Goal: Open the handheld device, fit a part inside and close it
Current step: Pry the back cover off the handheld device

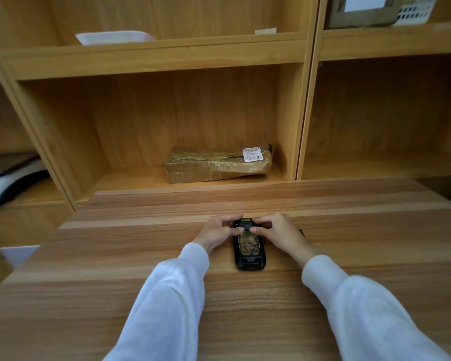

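Observation:
A black handheld device (pixel 249 252) lies face down on the wooden table (pixel 115 256), its long axis pointing away from me. Its back is open and a brownish compartment shows in the middle. My left hand (pixel 218 231) grips the far end of the device from the left. My right hand (pixel 279 230) grips the same end from the right, fingertips on the top part near a small yellow label. A thin dark object (pixel 301 232) peeks out behind my right hand; what it is I cannot tell.
Wooden shelving stands behind the table. A taped cardboard parcel (pixel 218 164) lies in the middle shelf bay. A weighing scale (pixel 8 178) sits in the left bay. On the upper shelves are a white tray (pixel 115 37) and a carton (pixel 362 11).

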